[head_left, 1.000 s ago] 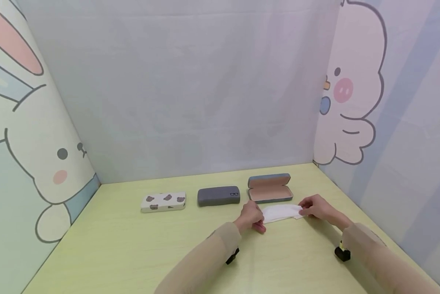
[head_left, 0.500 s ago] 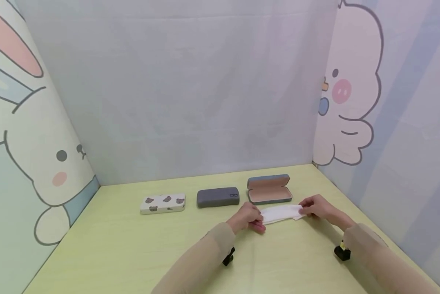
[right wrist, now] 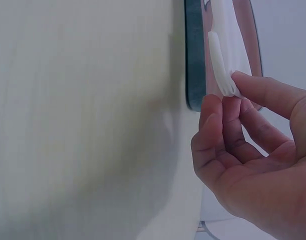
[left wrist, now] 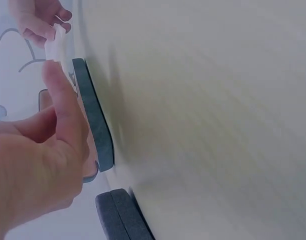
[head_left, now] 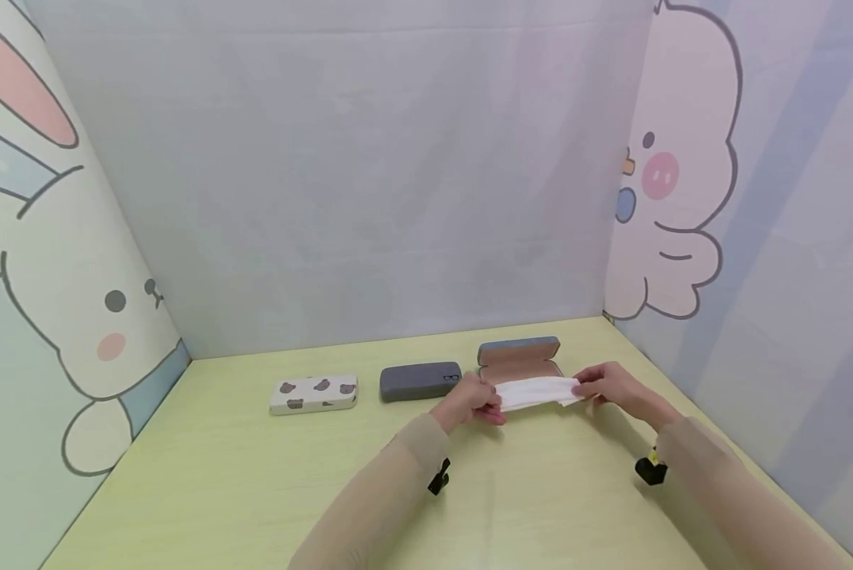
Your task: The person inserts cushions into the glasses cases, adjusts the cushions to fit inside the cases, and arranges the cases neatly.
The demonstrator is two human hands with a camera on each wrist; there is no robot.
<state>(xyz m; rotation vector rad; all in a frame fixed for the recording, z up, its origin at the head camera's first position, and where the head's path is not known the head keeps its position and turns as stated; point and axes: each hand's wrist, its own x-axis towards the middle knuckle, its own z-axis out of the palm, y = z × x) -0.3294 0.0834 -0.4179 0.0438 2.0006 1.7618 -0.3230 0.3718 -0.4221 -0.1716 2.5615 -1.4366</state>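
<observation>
A folded white cloth [head_left: 536, 393] is stretched between both hands, raised off the table just in front of the open glasses case [head_left: 519, 352]. At the cloth's left end, my left hand [head_left: 471, 397] pinches it; the left wrist view shows the thumb laid along that end. My right hand [head_left: 611, 388] pinches the other end between thumb and fingers, and the folded layers [right wrist: 224, 75] show in the right wrist view. The case is blue-grey outside with a pinkish lining, its lid standing up at the back. The cloth hides part of its base in the head view.
A closed dark grey glasses case [head_left: 420, 381] with a small spectacles mark lies left of the open one. Further left is a white case [head_left: 314, 394] with brown bear prints. Pale curtains with cartoon figures enclose the yellowish table [head_left: 219, 475] at the back and sides.
Both hands have lifted the cloth from the table and carried it forward and slightly left, towards the open glasses case. The cases stay where they were.
</observation>
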